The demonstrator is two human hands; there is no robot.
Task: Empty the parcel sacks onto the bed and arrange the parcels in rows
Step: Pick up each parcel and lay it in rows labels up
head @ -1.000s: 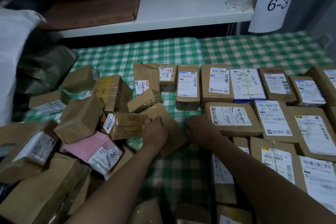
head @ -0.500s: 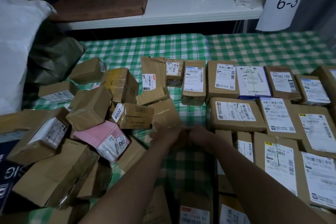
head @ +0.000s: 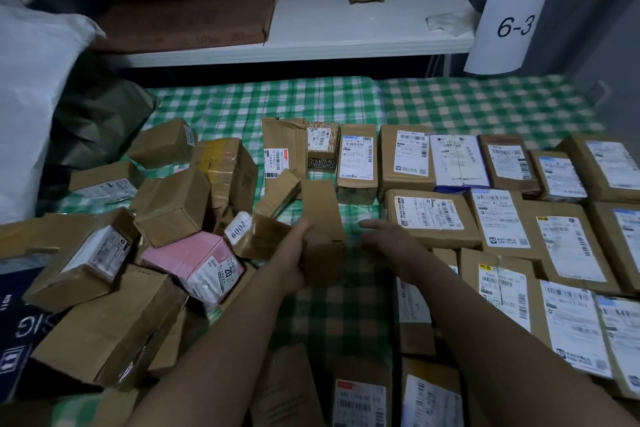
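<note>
- The left hand [head: 301, 255] is gripping a brown parcel [head: 320, 211], fingers [head: 302, 229] curled round it, over the bed [head: 346, 100].
- The right hand [head: 388, 239] is hovering beside, fingers spread, empty.
- The one-handed grip is risking a drop onto the loose pile [head: 173, 204] left of the fingers.

We see a parcel depot: dozens of barcode-labelled brown cardboard parcels [head: 426, 215] on a green-checked bed [head: 311, 100], white metal shelf [head: 346, 31] marked by white paper sign "6-3" [head: 512, 10].
</note>
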